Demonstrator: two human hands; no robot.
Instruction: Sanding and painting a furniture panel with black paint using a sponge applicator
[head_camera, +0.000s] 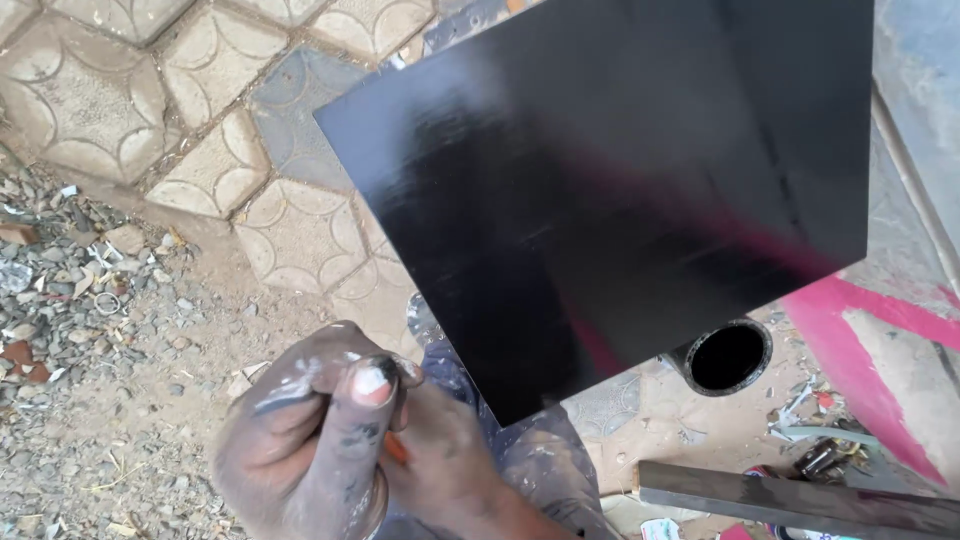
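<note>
My left hand (300, 440), smeared with black and grey paint, is closed in a fist at the bottom of the view, thumb on top. My right hand (445, 470) presses against it from the right, its fingers hidden behind the fist. A small orange object (396, 448) shows between the two hands; I cannot tell what it is. Just above and to the right of the hands stands a large square panel (600, 180), glossy with black paint, its lower corner close to my right hand.
An open-ended black pipe (728, 357) pokes out under the panel's right side. A grey metal bar (800, 500) lies at the bottom right beside a pink-painted patch (860, 330). Patterned paving tiles (215, 170) lie upper left, gravel and litter (90, 300) at left.
</note>
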